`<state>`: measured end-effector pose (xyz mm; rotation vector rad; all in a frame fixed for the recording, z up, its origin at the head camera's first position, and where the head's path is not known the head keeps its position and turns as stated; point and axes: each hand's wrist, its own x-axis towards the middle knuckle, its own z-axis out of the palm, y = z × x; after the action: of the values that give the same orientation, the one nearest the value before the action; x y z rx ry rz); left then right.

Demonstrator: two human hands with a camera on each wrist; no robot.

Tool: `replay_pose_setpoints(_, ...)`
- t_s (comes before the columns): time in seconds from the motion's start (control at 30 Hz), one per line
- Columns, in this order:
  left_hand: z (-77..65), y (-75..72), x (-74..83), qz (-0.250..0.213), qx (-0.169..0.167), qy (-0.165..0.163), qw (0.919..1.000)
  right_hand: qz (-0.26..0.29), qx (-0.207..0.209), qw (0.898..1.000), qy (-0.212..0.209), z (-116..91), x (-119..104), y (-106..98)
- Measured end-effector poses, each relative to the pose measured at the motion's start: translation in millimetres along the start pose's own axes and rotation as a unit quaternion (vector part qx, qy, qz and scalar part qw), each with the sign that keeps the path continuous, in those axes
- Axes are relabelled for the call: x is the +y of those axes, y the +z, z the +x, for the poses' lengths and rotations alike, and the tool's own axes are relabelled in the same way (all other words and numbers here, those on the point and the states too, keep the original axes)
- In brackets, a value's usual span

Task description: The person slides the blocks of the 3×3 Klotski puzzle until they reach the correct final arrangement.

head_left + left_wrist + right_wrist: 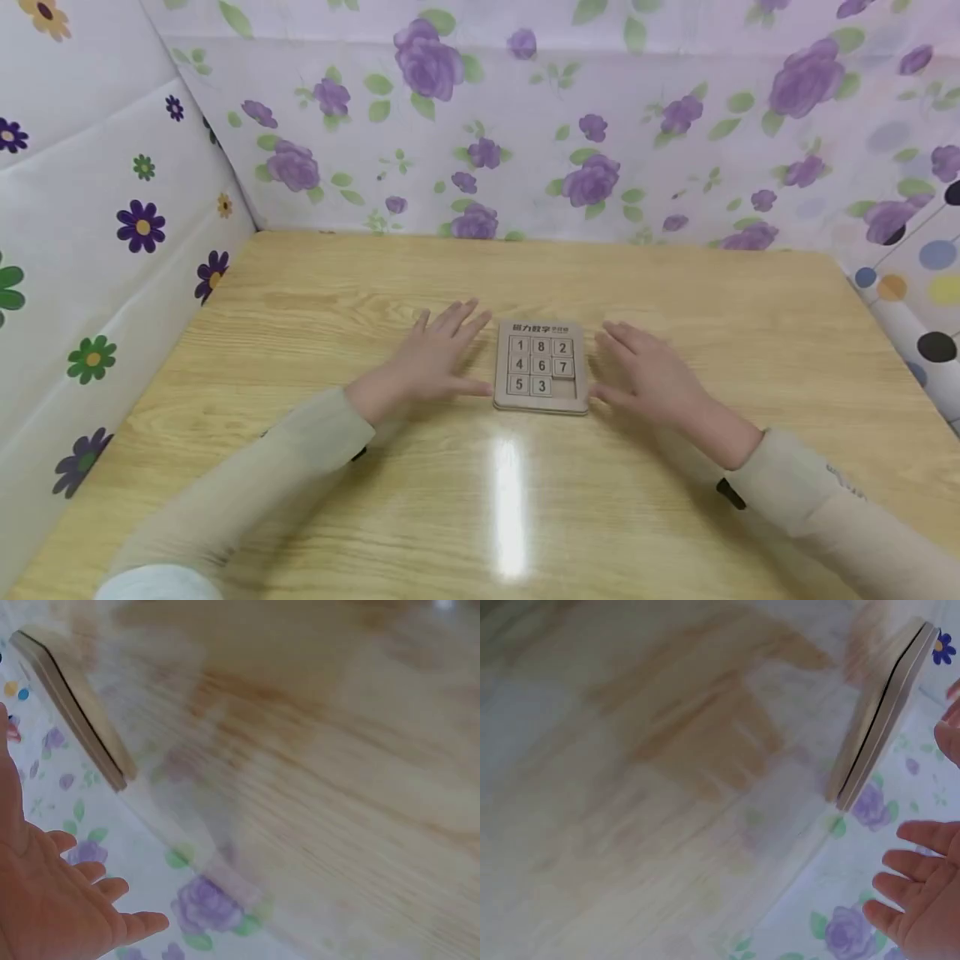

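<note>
Tan number puzzle point(541, 367) lies flat between left hand point(429, 358) and right hand point(654, 377), bare corner slot point(563, 389) toward the latter.

Wood-grain tbl point(420, 517) w/ bright glare streak point(510, 508), purple-floral cloth point(525, 117) behind, daisy-print cloth point(90, 258) L, dotted cloth point(918, 308) R.

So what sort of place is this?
Probably a screened-off tabletop workspace: a wood-grain table, flower-print sheeting hung behind it, and a sliding number puzzle lying on top.

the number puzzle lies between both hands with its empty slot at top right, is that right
No: the head view shows the empty slot at bottom right, not top right. The number puzzle does lie between the left hand and the right hand.
</note>
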<state>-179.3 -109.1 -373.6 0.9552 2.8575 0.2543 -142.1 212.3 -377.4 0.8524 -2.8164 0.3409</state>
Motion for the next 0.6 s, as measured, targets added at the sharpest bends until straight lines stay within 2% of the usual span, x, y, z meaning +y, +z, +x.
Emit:
replay_pose_setpoints(0.13,8.0,5.5,7.0,0.004,-0.035,0.005,0.9994,0.003,-0.008,1.000,-0.028,-0.8,-8.2,4.5)
replay_pose_setpoints(0.37,23.3,10.4,12.7,0.004,-0.067,0.008,0.9977,0.004,-0.070,0.997,-0.039,0.8,-18.7,9.1)
replay_pose_setpoints(0.6,33.4,15.4,15.2,-0.007,-0.111,0.006,0.9938,0.017,-0.108,0.993,-0.050,1.1,-23.5,12.4)
